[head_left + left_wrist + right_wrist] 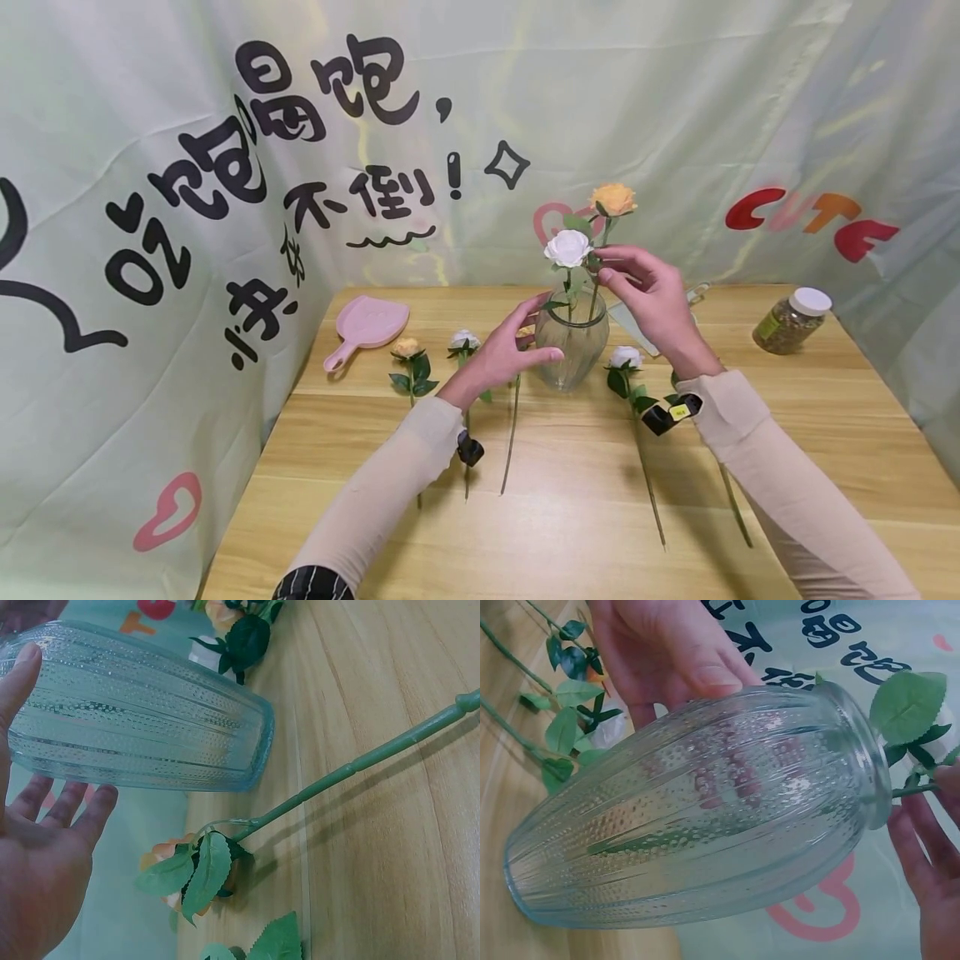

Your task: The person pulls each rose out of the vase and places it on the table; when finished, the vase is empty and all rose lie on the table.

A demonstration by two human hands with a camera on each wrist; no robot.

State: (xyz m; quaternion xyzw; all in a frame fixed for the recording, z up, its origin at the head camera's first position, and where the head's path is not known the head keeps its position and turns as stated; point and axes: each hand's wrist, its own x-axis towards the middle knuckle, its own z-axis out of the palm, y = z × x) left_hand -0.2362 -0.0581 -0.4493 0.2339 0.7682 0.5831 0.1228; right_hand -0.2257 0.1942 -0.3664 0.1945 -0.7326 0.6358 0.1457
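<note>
A ribbed clear glass vase (572, 362) stands upright on the wooden table. My left hand (510, 346) curves around its left side, the thumb in front and fingertips showing through the glass in the right wrist view. A white rose (567, 248) and a taller orange rose (613, 200) rise from the vase's mouth, their stems inside. Just above the rim, my right hand (652, 292) pinches the orange rose's stem between thumb and fingers. In the left wrist view, another orange rose (161, 874) lies beside the vase.
Left of the vase lie an orange rose (407, 348) and a white rose (465, 340); another white rose (625, 358) is to its right. A pink leaf-shaped tray (371, 321) is at back left, a white-lidded jar (793, 321) at back right. Printed cloth hangs behind.
</note>
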